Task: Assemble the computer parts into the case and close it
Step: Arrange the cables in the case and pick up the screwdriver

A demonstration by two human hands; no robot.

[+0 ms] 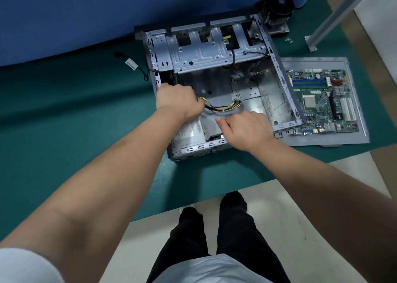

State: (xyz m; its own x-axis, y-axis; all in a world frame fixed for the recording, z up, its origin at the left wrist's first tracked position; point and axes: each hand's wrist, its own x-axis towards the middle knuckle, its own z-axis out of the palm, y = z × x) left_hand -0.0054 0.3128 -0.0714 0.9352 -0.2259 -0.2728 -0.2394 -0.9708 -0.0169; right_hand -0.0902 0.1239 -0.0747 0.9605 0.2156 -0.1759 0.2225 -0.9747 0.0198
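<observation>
From the head camera we see the case [277,68] lying open on the green mat [64,111], with our left hand [178,102] curled round the yellow-and-black cable bundle [223,107], seemingly to lift it off the floor of the case. Our right hand [245,128] rests with bent fingers on the power supply [191,132] in the near corner, apparently to steady or seat it, though we cannot tell whether it grips anything. The motherboard [322,100] waits on the side panel [335,140] just right of the case, within easy reach for later fitting.

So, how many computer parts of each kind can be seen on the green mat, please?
Open case: 1
Power supply in the case: 1
Motherboard: 1
Side panel under the motherboard: 1
CPU cooler: 1
Loose cable: 1
Small pile of screws, too small to count: 1
Total: 7
</observation>
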